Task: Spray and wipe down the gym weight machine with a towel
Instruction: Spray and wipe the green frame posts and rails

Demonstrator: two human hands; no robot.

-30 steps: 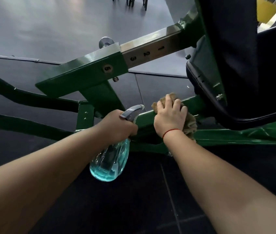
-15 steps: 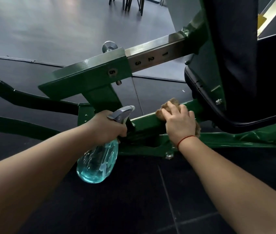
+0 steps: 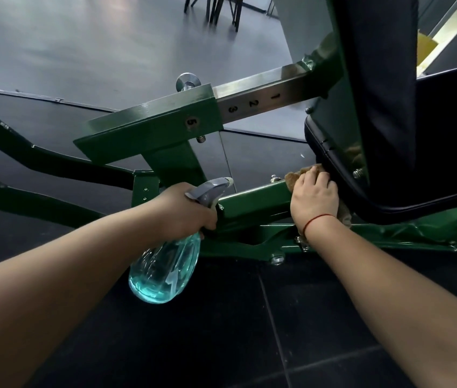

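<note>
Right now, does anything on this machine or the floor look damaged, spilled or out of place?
Nothing stands out. The left hand grips the spray bottle, the right hand holds the towel against the green bar beside the black pad, and the floor shows no spill.

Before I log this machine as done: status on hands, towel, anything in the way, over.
Left hand grips spray bottle. Right hand holds towel on green frame bar. Black seat pad close above towel, tight spot.
</note>
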